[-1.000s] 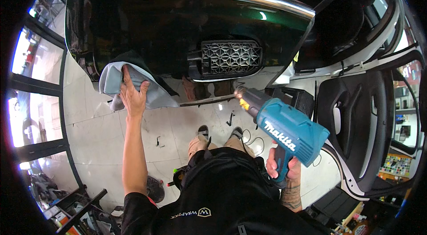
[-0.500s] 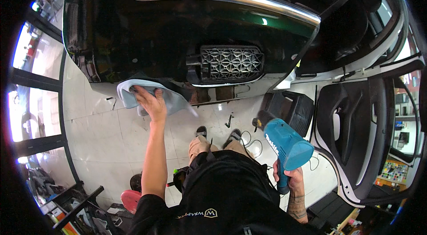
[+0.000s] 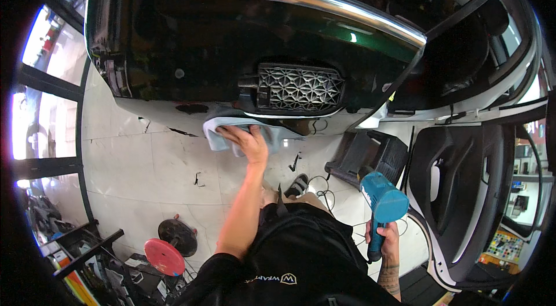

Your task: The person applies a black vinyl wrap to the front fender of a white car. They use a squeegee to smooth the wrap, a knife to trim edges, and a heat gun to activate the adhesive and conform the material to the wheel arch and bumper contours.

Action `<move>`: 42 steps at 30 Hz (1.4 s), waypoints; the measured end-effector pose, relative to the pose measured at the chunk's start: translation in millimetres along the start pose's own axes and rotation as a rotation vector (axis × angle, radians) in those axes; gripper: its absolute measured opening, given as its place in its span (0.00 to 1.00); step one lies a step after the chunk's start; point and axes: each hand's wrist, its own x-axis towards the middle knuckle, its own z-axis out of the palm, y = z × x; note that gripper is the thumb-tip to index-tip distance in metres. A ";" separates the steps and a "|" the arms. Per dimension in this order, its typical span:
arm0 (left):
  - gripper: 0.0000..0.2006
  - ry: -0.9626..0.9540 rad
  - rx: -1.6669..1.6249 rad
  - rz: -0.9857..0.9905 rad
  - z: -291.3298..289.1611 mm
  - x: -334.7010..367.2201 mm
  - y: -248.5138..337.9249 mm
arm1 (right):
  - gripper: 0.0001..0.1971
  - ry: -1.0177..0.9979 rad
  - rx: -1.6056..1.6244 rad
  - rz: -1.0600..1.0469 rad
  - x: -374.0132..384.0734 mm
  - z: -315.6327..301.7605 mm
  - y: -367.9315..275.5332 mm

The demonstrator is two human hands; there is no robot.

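My left hand [image 3: 248, 141] presses a light blue-grey cloth [image 3: 218, 134] against the lower edge of a glossy dark car body panel [image 3: 191, 39], its fingers partly folded into the fabric. Just above the cloth, a ribbed grille-like insert [image 3: 298, 87] sits in an opening of the panel. On the right, my right hand [image 3: 389, 237] is closed round the handle of a teal heat gun [image 3: 384, 196]. The gun's dark nozzle points up and away from me, apart from the panel.
An open car door [image 3: 457, 190] stands at right. A black step stool [image 3: 370, 158] is on the tiled floor [image 3: 133, 161], near a loose cable [image 3: 325, 193]. A red round seat [image 3: 164, 257] and a cluttered rack [image 3: 87, 259] are at lower left.
My left hand and the cloth have moved right along the panel's lower edge. The heat gun in my right hand has shifted slightly right and down, and my view has moved a little.
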 end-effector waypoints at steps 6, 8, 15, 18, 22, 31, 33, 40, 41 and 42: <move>0.48 0.028 -0.093 -0.111 39.6 -42.0 49.4 | 0.24 -0.003 -0.070 0.010 2.0 -35.0 -11.8; 0.47 0.048 -0.126 -0.131 48.5 -49.3 60.4 | 0.23 0.006 -0.081 0.006 4.6 -46.0 -16.0; 0.40 0.105 0.022 -0.028 88.7 -95.0 36.3 | 0.24 0.026 -0.108 0.004 13.8 -79.3 -39.9; 0.28 0.067 0.247 0.202 101.7 -109.8 4.0 | 0.25 0.033 -0.101 0.013 13.1 -96.5 -49.0; 0.13 0.069 0.185 0.432 91.4 -102.4 9.6 | 0.28 0.035 -0.110 0.023 17.2 -123.8 -51.2; 0.19 -0.075 0.110 0.429 90.2 -110.8 30.4 | 0.28 0.003 -0.161 0.055 24.6 -137.4 -60.2; 0.22 -0.012 0.172 0.479 89.5 -110.6 36.0 | 0.28 0.002 -0.167 0.056 23.6 -137.3 -61.4; 0.27 -0.106 0.378 0.400 64.6 -100.1 80.7 | 0.28 0.013 -0.163 0.057 18.6 -137.6 -58.5; 0.26 -0.134 0.348 0.386 59.5 -96.4 89.4 | 0.28 0.020 -0.167 0.056 17.8 -137.0 -58.8; 0.26 -0.162 0.322 0.372 54.3 -92.9 95.5 | 0.28 0.024 -0.170 0.057 17.3 -135.4 -59.0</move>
